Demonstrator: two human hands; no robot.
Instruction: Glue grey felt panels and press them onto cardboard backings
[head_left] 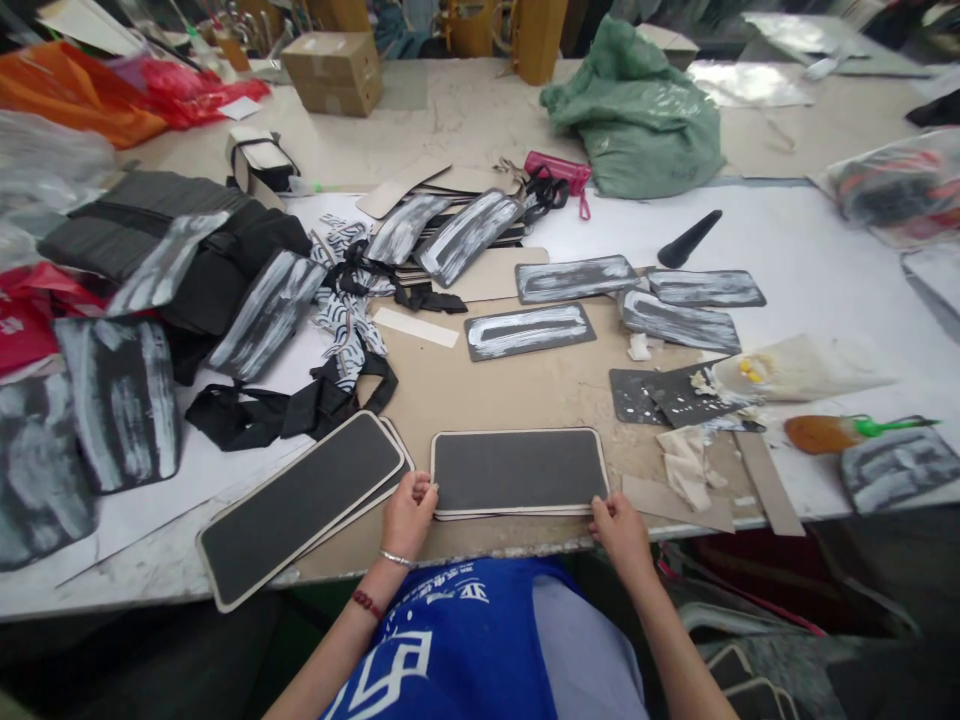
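Observation:
A dark grey rectangular panel with a pale border and rounded corners lies before me near the table's front edge. My left hand pinches its lower left corner. At the lower right corner, the fingers of my right hand are closed on the same panel. Just left of my left hand, a similar bordered panel lies slanted over another one, jutting past the table edge. Farther back, a grey panel smeared with white paste rests on brown board.
More paste-smeared panels lie at left beside a black fabric stack. Black straps tangle at centre left. At right are a piping bag, an orange-brown bottle and scraps. A green sack stands behind.

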